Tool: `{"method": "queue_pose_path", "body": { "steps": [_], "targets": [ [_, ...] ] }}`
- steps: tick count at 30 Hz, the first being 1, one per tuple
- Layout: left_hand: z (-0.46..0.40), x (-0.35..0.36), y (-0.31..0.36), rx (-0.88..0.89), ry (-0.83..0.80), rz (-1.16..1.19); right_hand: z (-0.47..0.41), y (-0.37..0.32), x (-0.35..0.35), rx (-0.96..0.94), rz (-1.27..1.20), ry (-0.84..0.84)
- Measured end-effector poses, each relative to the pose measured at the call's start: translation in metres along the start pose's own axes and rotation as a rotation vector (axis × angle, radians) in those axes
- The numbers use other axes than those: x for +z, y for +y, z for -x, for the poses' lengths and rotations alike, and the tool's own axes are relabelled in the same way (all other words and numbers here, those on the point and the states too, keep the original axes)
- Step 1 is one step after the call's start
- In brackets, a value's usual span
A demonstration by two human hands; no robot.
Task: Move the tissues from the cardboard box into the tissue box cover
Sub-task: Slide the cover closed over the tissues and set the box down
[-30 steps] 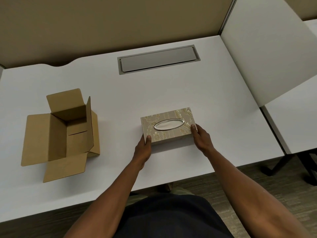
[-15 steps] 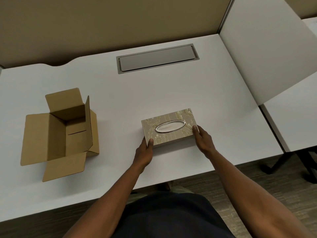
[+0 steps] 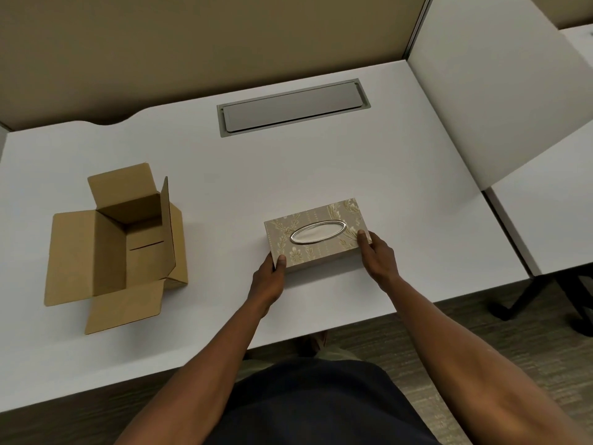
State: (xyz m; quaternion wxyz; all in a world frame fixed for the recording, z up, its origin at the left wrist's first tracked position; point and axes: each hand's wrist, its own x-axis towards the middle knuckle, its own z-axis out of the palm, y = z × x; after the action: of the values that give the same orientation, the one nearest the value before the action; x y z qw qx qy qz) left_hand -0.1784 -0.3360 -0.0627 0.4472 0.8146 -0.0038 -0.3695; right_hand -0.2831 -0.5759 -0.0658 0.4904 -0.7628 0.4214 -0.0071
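The tissue box cover [image 3: 316,234], beige with a gold leaf pattern and a silver oval opening, lies on the white desk a little right of centre. My left hand [image 3: 268,281] grips its near left corner, thumb on top. My right hand [image 3: 378,256] grips its near right end, thumb on top as well. White tissue shows faintly through the oval. The cardboard box [image 3: 128,248] stands open at the left, flaps spread, and its inside looks empty.
A grey cable hatch [image 3: 293,107] is set into the white desk [image 3: 385,175] at the back. A white divider panel [image 3: 487,91] rises along the right side, a tan partition behind. A second desk [image 3: 552,216] adjoins at the right.
The cover has shifted slightly, with both hands staying on its ends. The cardboard box has not moved.
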Motion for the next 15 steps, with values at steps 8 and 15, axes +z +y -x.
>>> {"method": "queue_pose_path", "body": {
  "steps": [8, 15],
  "targets": [
    [0.001, -0.001, -0.004, 0.031, -0.007, -0.054, 0.004, 0.0, -0.004, -0.008, 0.069, -0.022],
    [0.005, -0.018, 0.0, 0.05, -0.033, -0.162, 0.023, -0.014, 0.001, 0.029, 0.261, 0.112]
  ]
}}
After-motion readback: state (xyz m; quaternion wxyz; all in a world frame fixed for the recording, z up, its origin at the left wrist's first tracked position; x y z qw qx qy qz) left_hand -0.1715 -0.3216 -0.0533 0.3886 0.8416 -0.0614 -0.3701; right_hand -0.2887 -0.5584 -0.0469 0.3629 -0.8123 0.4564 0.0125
